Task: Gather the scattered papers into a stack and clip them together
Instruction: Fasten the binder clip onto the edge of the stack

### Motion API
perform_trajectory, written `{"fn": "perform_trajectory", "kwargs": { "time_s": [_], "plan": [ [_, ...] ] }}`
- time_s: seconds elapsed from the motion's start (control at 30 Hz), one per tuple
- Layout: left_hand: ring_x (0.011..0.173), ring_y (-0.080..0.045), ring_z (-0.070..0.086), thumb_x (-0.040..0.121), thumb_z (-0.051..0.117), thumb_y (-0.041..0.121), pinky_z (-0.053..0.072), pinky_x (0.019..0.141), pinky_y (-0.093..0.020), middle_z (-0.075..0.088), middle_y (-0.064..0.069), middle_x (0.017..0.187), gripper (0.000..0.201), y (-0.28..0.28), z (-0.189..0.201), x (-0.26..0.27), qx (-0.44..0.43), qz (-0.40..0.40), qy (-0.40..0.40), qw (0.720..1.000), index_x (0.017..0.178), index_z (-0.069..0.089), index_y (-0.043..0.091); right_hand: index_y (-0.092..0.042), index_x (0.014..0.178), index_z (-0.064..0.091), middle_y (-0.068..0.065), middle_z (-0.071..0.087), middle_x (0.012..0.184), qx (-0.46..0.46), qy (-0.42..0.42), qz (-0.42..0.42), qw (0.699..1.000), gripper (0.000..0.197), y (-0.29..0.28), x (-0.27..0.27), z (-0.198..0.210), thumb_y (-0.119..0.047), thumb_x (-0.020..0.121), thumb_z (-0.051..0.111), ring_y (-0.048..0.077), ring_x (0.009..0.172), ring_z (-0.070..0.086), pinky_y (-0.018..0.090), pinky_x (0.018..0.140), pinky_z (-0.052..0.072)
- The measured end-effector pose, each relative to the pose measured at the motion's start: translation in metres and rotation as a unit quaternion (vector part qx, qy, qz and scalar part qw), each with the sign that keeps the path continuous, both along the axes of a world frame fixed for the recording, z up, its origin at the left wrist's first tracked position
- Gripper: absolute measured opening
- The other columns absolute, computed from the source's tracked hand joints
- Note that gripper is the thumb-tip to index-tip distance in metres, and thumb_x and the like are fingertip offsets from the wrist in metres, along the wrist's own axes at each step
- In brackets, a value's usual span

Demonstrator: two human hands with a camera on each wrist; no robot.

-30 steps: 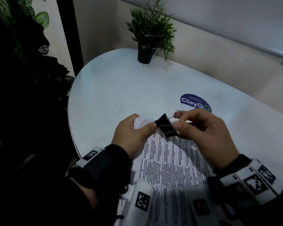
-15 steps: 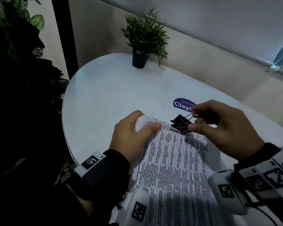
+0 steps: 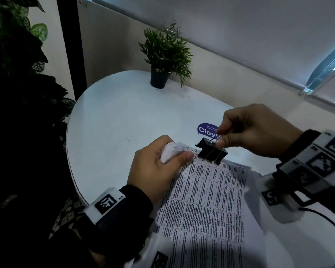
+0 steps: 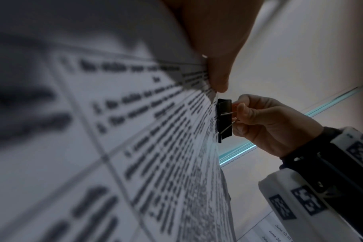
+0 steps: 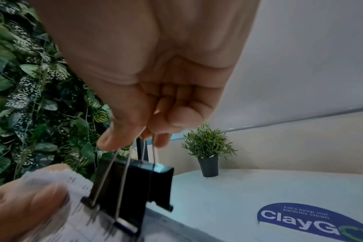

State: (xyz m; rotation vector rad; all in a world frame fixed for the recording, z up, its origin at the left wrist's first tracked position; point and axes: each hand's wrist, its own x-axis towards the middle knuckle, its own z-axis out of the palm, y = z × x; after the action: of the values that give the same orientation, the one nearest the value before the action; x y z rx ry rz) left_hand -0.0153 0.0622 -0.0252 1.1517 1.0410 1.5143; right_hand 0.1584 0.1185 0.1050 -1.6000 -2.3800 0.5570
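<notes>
A stack of printed papers [image 3: 205, 200] lies tilted over the near edge of the white table [image 3: 124, 122]. My left hand [image 3: 159, 171] grips the stack's far left corner, thumb on top. My right hand [image 3: 246, 132] pinches the wire handles of a black binder clip [image 3: 212, 152], whose mouth sits over the stack's far edge just right of my left thumb. In the left wrist view the binder clip [image 4: 224, 119] sits at the papers' [image 4: 135, 147] edge. In the right wrist view the binder clip [image 5: 130, 191] straddles the edge of the papers [image 5: 72, 188], handles held between thumb and fingers.
A small potted plant [image 3: 163, 55] stands at the table's far edge. A blue "ClayGo" sticker [image 3: 206, 129] lies just behind the clip. Dark leafy foliage [image 3: 17, 74] fills the left side. A wall and window blind run behind the table.
My right hand carried the clip from beside my left thumb out to the right, then down onto the stack's far edge. My left hand kept its grip on the corner.
</notes>
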Motion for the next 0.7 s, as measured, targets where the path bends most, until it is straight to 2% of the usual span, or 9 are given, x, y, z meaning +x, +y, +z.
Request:
{"fn": "perform_trajectory", "kwargs": {
  "time_s": [0.07, 0.13, 0.2, 0.33, 0.43, 0.53, 0.7],
  "plan": [
    [0.053, -0.014, 0.049, 0.073, 0.082, 0.030, 0.045, 0.050, -0.040, 0.058, 0.002, 0.055, 0.028, -0.001, 0.001, 0.000, -0.006, -0.002, 0.000, 1.000, 0.070, 0.060, 0.013, -0.012, 0.071, 0.066, -0.009, 0.065, 0.053, -0.035, -0.005, 0.012, 0.999, 0.017, 0.005, -0.001, 0.002, -0.014, 0.067, 0.082, -0.007, 0.048, 0.055, 0.005, 0.051, 0.038],
    [0.054, -0.016, 0.049, 0.072, 0.082, 0.032, 0.048, 0.051, -0.048, 0.057, 0.000, 0.056, 0.029, -0.001, 0.001, 0.000, -0.013, -0.007, 0.001, 1.000, 0.071, 0.060, 0.014, -0.009, 0.073, 0.066, -0.013, 0.063, 0.051, -0.069, -0.013, 0.019, 0.997, 0.018, 0.010, -0.002, 0.006, -0.016, 0.066, 0.082, -0.001, 0.048, 0.053, 0.011, 0.052, 0.041],
    [0.053, -0.015, 0.050, 0.072, 0.082, 0.034, 0.046, 0.050, -0.042, 0.057, 0.001, 0.055, 0.030, -0.002, 0.002, 0.000, -0.006, -0.010, 0.018, 1.000, 0.071, 0.060, 0.014, -0.010, 0.072, 0.066, -0.011, 0.063, 0.051, -0.099, -0.022, 0.024, 0.995, 0.017, 0.015, -0.004, 0.012, -0.016, 0.067, 0.081, 0.009, 0.049, 0.051, 0.017, 0.051, 0.042],
    [0.054, -0.010, 0.055, 0.071, 0.077, 0.040, 0.047, 0.051, -0.033, 0.062, 0.004, 0.058, 0.027, -0.002, 0.004, 0.000, 0.027, -0.017, 0.055, 0.998, 0.073, 0.061, 0.018, -0.021, 0.065, 0.064, -0.006, 0.063, 0.053, -0.147, -0.074, 0.066, 0.984, 0.017, 0.023, -0.014, 0.023, -0.016, 0.065, 0.081, 0.006, 0.050, 0.051, 0.014, 0.052, 0.042],
    [0.052, -0.005, 0.051, 0.072, 0.076, 0.041, 0.042, 0.050, -0.024, 0.059, 0.010, 0.055, 0.026, -0.001, 0.003, 0.001, 0.045, -0.018, 0.079, 0.996, 0.072, 0.059, 0.021, -0.024, 0.063, 0.063, -0.008, 0.064, 0.055, -0.149, -0.114, 0.098, 0.977, 0.020, 0.027, -0.026, 0.031, -0.016, 0.067, 0.081, 0.004, 0.049, 0.051, 0.011, 0.052, 0.040],
    [0.051, -0.005, 0.049, 0.072, 0.074, 0.042, 0.040, 0.050, -0.024, 0.057, 0.011, 0.054, 0.026, 0.000, 0.001, 0.001, 0.050, -0.004, 0.094, 0.994, 0.072, 0.058, 0.022, -0.028, 0.064, 0.061, -0.016, 0.066, 0.057, -0.116, -0.162, 0.131, 0.971, 0.022, 0.028, -0.040, 0.035, -0.021, 0.068, 0.081, -0.003, 0.049, 0.054, 0.008, 0.054, 0.039],
    [0.052, -0.008, 0.049, 0.074, 0.076, 0.039, 0.039, 0.048, -0.026, 0.057, 0.006, 0.055, 0.028, 0.000, 0.000, 0.002, 0.046, 0.004, 0.062, 0.997, 0.069, 0.058, 0.019, -0.029, 0.064, 0.059, -0.019, 0.067, 0.061, -0.105, -0.204, 0.134, 0.964, 0.023, 0.028, -0.048, 0.028, -0.027, 0.068, 0.081, -0.003, 0.052, 0.054, 0.009, 0.054, 0.040]
  ]
}}
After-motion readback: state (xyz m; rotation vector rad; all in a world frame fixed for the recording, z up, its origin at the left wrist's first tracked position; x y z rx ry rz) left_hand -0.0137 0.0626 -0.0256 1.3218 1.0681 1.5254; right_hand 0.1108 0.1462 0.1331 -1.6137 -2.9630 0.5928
